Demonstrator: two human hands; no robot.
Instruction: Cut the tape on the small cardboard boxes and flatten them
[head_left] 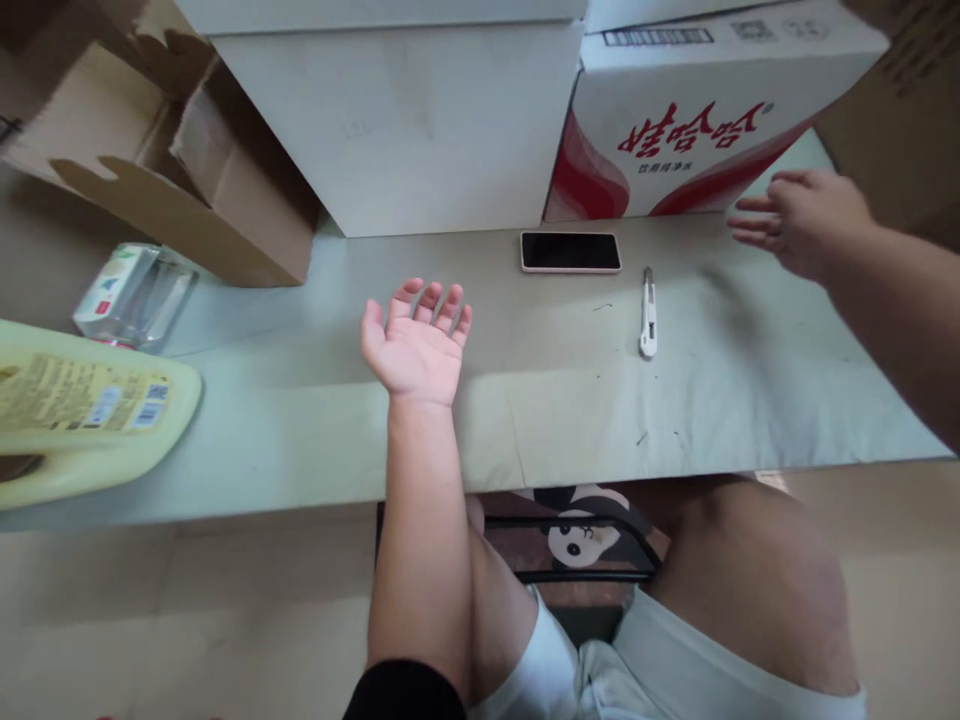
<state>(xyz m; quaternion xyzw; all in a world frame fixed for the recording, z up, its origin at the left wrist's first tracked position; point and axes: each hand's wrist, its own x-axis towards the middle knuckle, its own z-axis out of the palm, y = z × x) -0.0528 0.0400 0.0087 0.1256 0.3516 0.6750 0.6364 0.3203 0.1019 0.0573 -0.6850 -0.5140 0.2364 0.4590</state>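
Observation:
My left hand [417, 342] rests palm up on the pale cardboard-covered table [525, 420], fingers spread, holding nothing. My right hand [802, 220] hovers at the far right with its fingers stretched out toward the white and red printed carton [697, 110], also holding nothing. Between the hands lie a black phone [571, 251] face up and a white utility knife [649, 315], each apart from both hands.
A large plain white box [405, 120] stands at the back centre. An open brown cardboard box [172, 150] is at the back left. A clear plastic packet [135, 295] and a yellow jug [82, 415] lie at the left edge. My knees show below the table.

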